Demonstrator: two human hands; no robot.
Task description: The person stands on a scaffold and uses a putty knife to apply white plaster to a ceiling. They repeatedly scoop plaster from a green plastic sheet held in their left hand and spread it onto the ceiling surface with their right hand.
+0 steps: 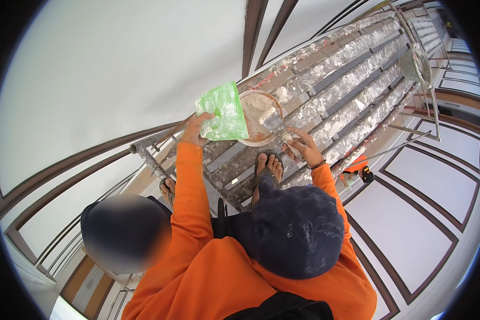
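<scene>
My left hand [196, 128] grips a flat, square green plastic putty board [224, 118] by its left edge. White smears cover its face, and it overlaps the left rim of a round tub [278, 102]. Pale putty [256, 106] lies in the tub. My right hand [302, 145] is closed around the handle of a putty knife [274, 124]. The knife's wide blade reaches over the tub's right side, with putty on its end. Whether the blade touches the putty in the tub I cannot tell.
I am crouched in sandals on a raised scaffold deck of spattered, gapped planks [352, 72]. A white wall [106, 80] with dark trim runs along the left. A bucket [415, 65] hangs by the scaffold's far frame. Lower right, another person in orange [356, 168] is below.
</scene>
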